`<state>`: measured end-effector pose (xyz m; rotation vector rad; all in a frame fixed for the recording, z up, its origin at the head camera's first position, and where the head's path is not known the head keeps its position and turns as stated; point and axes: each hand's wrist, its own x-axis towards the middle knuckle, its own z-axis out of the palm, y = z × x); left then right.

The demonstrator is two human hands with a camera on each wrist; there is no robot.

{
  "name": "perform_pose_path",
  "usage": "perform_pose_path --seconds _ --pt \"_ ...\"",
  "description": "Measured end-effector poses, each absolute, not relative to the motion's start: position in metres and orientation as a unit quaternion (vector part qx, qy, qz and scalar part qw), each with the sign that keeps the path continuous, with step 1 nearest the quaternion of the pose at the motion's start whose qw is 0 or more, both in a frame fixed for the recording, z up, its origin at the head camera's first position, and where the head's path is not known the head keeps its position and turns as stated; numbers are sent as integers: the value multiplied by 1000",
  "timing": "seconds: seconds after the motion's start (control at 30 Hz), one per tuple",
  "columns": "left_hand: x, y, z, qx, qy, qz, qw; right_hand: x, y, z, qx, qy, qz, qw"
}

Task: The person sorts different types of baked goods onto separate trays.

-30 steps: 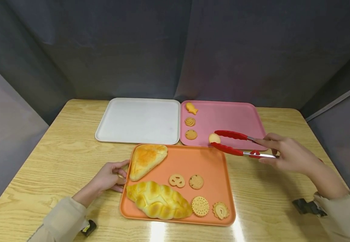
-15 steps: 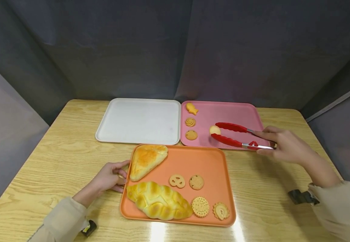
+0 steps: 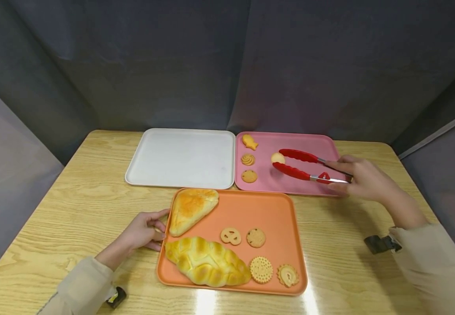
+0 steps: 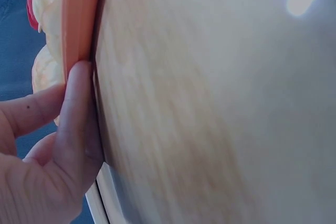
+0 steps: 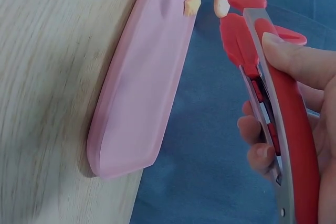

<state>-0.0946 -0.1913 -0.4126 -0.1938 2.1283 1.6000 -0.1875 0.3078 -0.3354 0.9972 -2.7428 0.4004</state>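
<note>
In the head view my right hand (image 3: 362, 179) grips red-tipped metal tongs (image 3: 295, 171). A small round cookie (image 3: 277, 158) is caught between the tong tips, raised over the pink tray (image 3: 310, 186); the right wrist view also shows it in the red tips. My left hand (image 3: 142, 231) pinches the left rim of the orange tray (image 3: 268, 205), thumb at the rim and fingers along its outer wall in the left wrist view. That tray bears a triangular bread (image 3: 192, 209), a braided loaf (image 3: 209, 262), a pretzel-shaped cookie (image 3: 230, 236) and several other cookies.
A fish-shaped cracker (image 3: 249, 142), a swirl cookie (image 3: 248, 159) and a speckled cookie (image 3: 249, 176) line the pink tray's left side. Beside it lies a white tray (image 3: 182, 157). Dark curtains (image 3: 164, 65) stand behind the wooden table (image 3: 81, 197).
My right hand has carried the tongs and the round cookie away from me, farther over the pink tray. The left hand and the orange tray have stayed put.
</note>
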Motion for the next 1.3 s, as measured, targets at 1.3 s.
perform_pose_path --seconds 1.3 --pt "-95 -192 -411 -57 776 583 235 -249 289 -336 222 -965 140 24"
